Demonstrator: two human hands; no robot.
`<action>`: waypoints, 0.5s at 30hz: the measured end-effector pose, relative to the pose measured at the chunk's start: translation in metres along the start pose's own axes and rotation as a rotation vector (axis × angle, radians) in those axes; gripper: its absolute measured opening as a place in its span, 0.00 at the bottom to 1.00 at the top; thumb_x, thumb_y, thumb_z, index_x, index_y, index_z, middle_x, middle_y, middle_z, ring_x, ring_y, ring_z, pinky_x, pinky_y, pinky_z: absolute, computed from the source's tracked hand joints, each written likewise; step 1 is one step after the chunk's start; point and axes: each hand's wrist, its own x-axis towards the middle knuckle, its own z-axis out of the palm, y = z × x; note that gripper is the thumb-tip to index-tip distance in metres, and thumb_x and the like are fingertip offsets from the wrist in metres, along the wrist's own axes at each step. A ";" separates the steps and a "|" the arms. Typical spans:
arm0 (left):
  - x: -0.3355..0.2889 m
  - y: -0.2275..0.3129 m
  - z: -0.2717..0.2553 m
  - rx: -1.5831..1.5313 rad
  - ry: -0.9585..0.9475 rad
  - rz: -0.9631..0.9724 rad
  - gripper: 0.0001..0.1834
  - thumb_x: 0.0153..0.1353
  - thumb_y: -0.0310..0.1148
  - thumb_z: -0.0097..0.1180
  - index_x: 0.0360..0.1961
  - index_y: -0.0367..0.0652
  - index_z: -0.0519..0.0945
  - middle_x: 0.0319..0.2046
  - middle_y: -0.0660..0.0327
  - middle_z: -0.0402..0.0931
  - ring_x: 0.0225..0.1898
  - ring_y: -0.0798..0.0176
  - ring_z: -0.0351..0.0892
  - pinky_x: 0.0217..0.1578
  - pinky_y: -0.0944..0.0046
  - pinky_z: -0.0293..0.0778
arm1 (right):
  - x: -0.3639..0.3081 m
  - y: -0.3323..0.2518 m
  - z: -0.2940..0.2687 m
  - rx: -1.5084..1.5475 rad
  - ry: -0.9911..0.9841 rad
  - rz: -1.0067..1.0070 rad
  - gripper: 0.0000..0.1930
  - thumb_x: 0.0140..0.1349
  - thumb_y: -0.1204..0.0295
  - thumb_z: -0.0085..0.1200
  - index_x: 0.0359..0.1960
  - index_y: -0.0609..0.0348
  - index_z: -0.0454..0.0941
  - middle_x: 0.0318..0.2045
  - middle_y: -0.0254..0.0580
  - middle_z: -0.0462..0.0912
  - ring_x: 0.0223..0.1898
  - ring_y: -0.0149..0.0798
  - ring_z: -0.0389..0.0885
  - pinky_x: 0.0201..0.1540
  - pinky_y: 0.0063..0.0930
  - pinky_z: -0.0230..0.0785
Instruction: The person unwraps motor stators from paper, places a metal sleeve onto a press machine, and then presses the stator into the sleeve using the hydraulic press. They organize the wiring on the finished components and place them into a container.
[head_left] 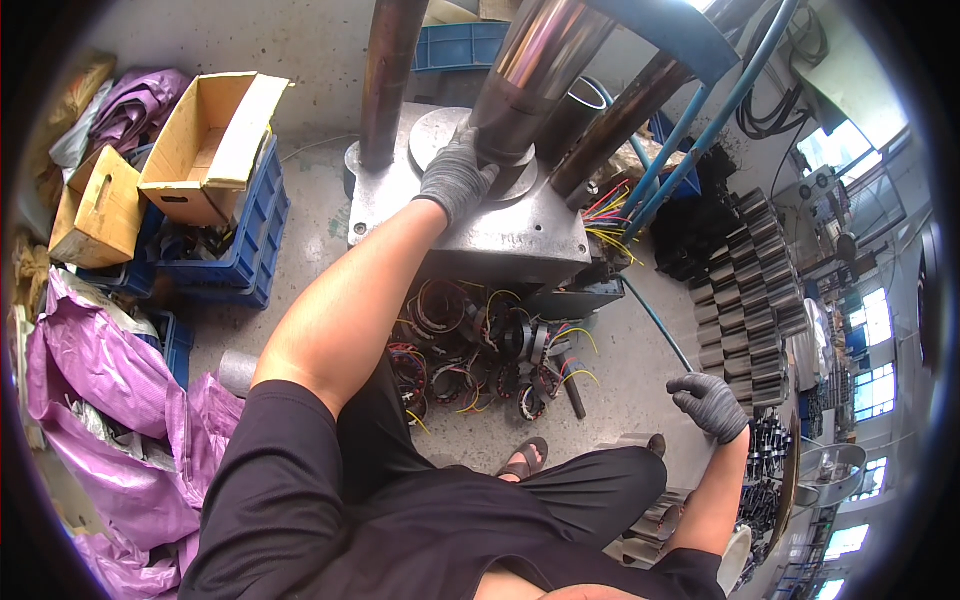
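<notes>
My left hand (455, 182), in a dark grey knit glove, reaches up to a press. Its fingers and thumb curve round the lower end of a dark metal cylinder (505, 125), which stands on a round plate (432, 135) on the steel press bed (500, 235). The palm side and part of the grip are hidden. Off to the right, my right hand (712, 406), gloved alike, is closed at the end of a thin teal lever (655, 318) that slants down from the press.
Wound stators with coloured wires (480, 350) lie on the floor below the bed. Blue crates (265, 220) with an open cardboard box (215, 150) and purple sacks (110, 400) stand left. Stacked metal cylinders (745, 310) are at right. Steel columns (385, 85) flank the press.
</notes>
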 end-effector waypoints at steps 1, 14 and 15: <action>0.001 -0.001 0.000 0.008 0.006 0.007 0.38 0.61 0.35 0.66 0.70 0.33 0.66 0.61 0.40 0.76 0.64 0.41 0.75 0.67 0.53 0.69 | 0.001 -0.002 -0.003 0.045 -0.024 0.045 0.13 0.61 0.70 0.63 0.46 0.59 0.87 0.41 0.51 0.88 0.42 0.50 0.88 0.46 0.38 0.80; -0.003 0.006 -0.007 -0.006 -0.042 0.004 0.36 0.62 0.34 0.65 0.69 0.33 0.67 0.62 0.40 0.75 0.65 0.42 0.74 0.68 0.53 0.68 | -0.002 0.014 0.004 0.159 -0.112 0.135 0.10 0.60 0.77 0.58 0.42 0.61 0.86 0.29 0.44 0.85 0.31 0.35 0.84 0.38 0.31 0.77; -0.003 0.005 -0.007 -0.003 -0.041 0.003 0.36 0.62 0.34 0.65 0.69 0.33 0.67 0.62 0.40 0.75 0.65 0.42 0.74 0.68 0.53 0.68 | -0.002 0.008 0.003 0.183 -0.123 0.177 0.09 0.61 0.76 0.58 0.42 0.62 0.86 0.28 0.43 0.85 0.31 0.32 0.84 0.37 0.29 0.77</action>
